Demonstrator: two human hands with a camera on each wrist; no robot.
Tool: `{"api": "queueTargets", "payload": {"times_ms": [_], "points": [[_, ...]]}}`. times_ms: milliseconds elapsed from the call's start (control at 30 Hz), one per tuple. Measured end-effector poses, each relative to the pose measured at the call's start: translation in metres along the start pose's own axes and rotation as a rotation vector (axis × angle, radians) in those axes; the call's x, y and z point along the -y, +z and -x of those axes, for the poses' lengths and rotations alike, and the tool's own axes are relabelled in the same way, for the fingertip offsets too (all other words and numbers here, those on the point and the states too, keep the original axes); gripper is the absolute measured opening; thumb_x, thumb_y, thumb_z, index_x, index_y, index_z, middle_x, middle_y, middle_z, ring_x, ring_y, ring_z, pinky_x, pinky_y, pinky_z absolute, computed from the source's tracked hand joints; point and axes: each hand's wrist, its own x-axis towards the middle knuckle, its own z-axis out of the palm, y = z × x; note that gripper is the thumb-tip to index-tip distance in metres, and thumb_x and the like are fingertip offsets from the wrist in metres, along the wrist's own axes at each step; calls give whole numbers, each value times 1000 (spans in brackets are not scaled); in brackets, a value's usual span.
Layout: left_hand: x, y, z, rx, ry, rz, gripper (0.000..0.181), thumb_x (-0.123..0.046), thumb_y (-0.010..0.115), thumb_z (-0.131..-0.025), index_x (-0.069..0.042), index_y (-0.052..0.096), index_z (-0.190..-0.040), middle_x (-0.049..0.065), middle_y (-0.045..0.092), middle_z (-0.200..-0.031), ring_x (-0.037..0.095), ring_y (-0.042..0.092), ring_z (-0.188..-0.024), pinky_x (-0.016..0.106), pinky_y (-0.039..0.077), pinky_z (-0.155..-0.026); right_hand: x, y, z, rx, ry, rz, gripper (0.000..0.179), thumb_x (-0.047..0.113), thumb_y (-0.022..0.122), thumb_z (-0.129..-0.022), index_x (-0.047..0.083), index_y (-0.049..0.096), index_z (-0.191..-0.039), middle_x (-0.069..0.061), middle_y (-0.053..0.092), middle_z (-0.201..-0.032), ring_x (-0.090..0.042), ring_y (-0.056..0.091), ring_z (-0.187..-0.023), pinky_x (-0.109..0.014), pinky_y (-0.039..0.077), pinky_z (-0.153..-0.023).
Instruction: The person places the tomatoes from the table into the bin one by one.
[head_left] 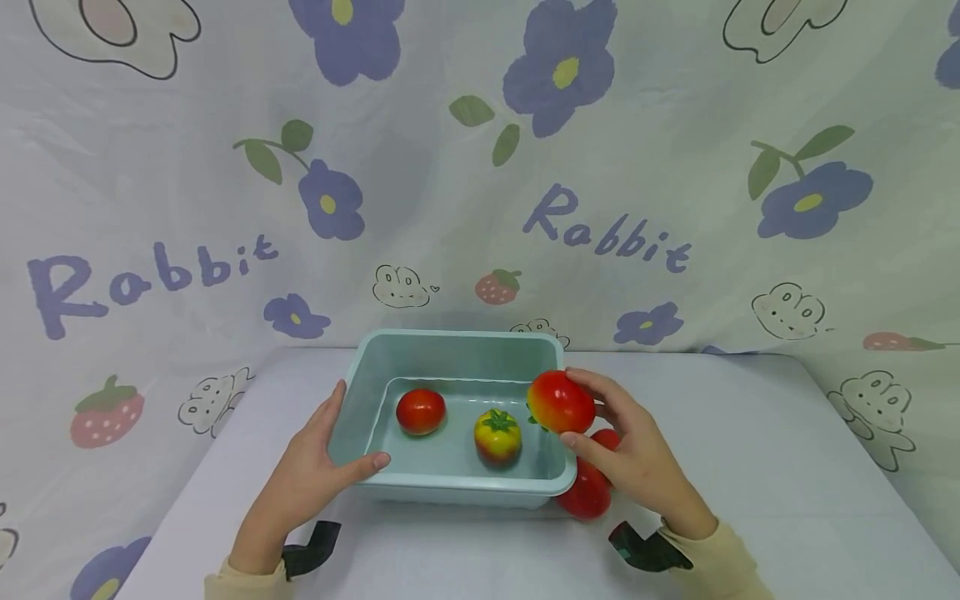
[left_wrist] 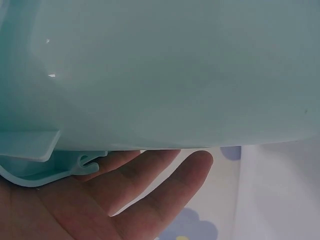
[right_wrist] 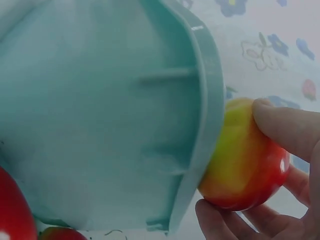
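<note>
A pale teal plastic bin (head_left: pixel 480 482) stands on the table with a red tomato (head_left: pixel 421 412) and a yellow-green and red tomato (head_left: pixel 498 437) inside. My left hand (head_left: pixel 318 454) holds the bin's near left corner, its thumb over the rim; the left wrist view shows the fingers (left_wrist: pixel 167 192) along the outer wall. Over the bin's right rim, my right hand (head_left: pixel 637 446) grips another tomato (head_left: pixel 561 402), red with a yellow-green end, between thumb and fingers. The right wrist view shows that held tomato (right_wrist: pixel 247 165) beside the rim.
Below the right hand, red tomatoes (head_left: pixel 585 493) lie against the outside of the bin's right wall, partly hidden. The white table (head_left: pixel 787 483) extends to both sides. A patterned cloth (head_left: pixel 442 208) with flowers and rabbits hangs behind it.
</note>
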Motion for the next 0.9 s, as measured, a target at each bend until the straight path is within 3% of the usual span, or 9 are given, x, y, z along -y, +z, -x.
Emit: {"api": "queueTargets", "payload": {"times_ms": [400,500,600,733,900], "points": [[-2,0,0,12,-18,-13,109,-55,69,-75,-14,2,-150,12,14,-153,38,20,-136,65,26,-100,1,14,2,29,-51,32,69,18,76,-78,25,41,-137,6,43,-136,-13,48,-118,-27,48,-91],[-1,0,0,8,-15,-12,109,-55,69,-75,-13,3,-150,11,14,-153,38,20,-136,64,26,-100,2,17,2,37,-39,15,67,21,75,-78,26,41,-136,7,44,-135,-13,48,-115,-27,53,-78],[-1,0,0,5,-8,-12,108,-54,69,-75,-13,3,-150,11,14,-153,38,20,-136,65,26,-100,2,20,3,45,-42,14,67,22,75,-79,27,41,-137,6,44,-135,-13,49,-114,-28,54,-76],[-1,0,0,2,0,-16,108,-53,70,-75,-14,3,-150,11,14,-153,38,19,-136,64,26,-100,2,20,3,45,-60,42,69,23,75,-79,26,40,-138,6,44,-137,-14,47,-118,-32,49,-91],[-1,-1,0,2,1,-19,108,-54,70,-75,-14,3,-150,11,14,-153,38,20,-136,64,26,-100,13,14,2,12,-108,81,68,13,75,-78,16,41,-137,1,46,-134,-20,50,-116,-36,48,-91]]}}
